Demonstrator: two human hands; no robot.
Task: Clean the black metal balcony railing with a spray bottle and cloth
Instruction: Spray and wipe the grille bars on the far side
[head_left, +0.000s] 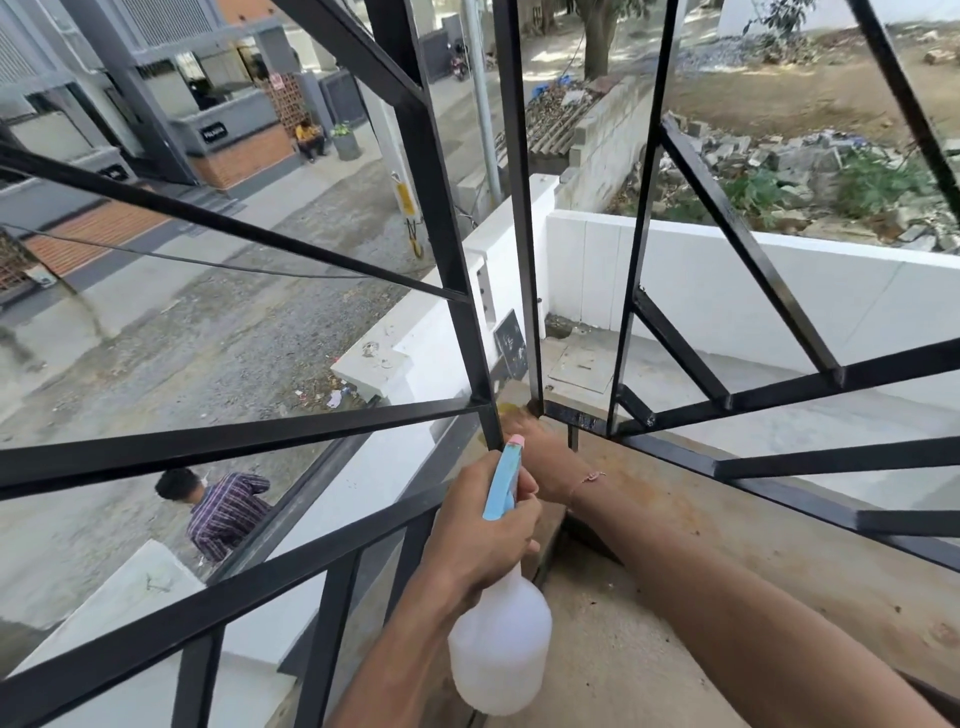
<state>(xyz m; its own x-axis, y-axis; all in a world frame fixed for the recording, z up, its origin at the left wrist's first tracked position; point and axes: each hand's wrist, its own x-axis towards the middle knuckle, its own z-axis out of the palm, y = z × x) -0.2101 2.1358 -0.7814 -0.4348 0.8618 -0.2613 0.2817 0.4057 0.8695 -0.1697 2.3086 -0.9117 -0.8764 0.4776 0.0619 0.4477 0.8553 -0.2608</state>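
We are leaning at the corner of the black metal railing (457, 249), where its two panels meet at a pair of upright posts and the low crossbars run into them just above the stained concrete ledge (727, 561). That corner joint is where the work sits now, so we judge this to be the wiping step down at the foot of the posts. Our left hand (483, 525) is wrapped around the neck of the spray bottle (501, 644), its white body hanging below the fist and its blue trigger head with the pink nozzle pointing up toward the joint. Our right hand (540, 457) reaches past the bottle to the base of the posts; a scrap of yellow shows at its fingertips, likely the cloth (511, 411), but whether the fingers are pinching it or pressing it flat we cannot tell, as the bottle head hides them. To do this well we should work the cloth right round each square post and into the welds, keep the nozzle aimed at the metal and close to it, and hold the bottle firmly inside the bars, since a person (218, 512) stands in the street below.
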